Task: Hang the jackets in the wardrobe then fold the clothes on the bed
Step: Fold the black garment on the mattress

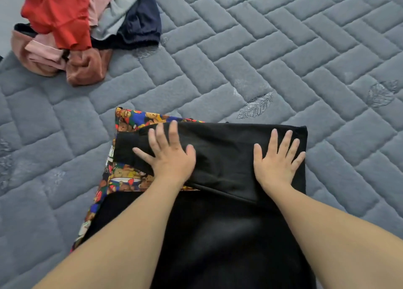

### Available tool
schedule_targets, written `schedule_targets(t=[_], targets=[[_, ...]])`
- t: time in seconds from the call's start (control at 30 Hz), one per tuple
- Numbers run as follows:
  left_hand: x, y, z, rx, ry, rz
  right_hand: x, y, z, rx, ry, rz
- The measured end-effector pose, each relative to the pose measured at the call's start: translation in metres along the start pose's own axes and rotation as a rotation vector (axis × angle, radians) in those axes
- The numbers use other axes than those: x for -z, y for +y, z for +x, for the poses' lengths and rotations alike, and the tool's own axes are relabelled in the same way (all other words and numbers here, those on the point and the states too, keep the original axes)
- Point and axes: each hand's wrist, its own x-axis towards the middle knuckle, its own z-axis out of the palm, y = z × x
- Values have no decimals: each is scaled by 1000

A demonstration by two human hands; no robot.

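while my left hand (168, 155) and right hand (277, 158) press flat-fingered, gripping nothing, the folded black cotton garment (222, 158) could spring open if released unevenly.

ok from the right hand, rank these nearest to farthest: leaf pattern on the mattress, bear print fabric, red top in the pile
From the right hand:
1. Leaf pattern, stitched into the mattress just beyond the hand.
2. Bear print fabric, under the black garment, past the left hand.
3. Red top, on the pile at the far left corner.
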Motion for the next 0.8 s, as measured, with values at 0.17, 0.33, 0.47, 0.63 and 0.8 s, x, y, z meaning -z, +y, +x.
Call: schedule_targets(t=[0.17, 0.33, 0.47, 0.63, 0.8], targets=[[-44, 32, 14, 108, -526, 91, 0, 5, 31, -10, 54, 25], [-53, 39, 30, 261, -622, 160, -20, 5, 39, 8, 87, -4], [-56, 52, 33, 372, -616, 183, -29, 5, 47, 24, 102, 23], [-65, 65, 37, 455, -555, 212, -33, 5, 53, 35, 149, 34], [-67, 68, 36, 450, -518, 249, -37, 7, 56, 38, 184, 26]])
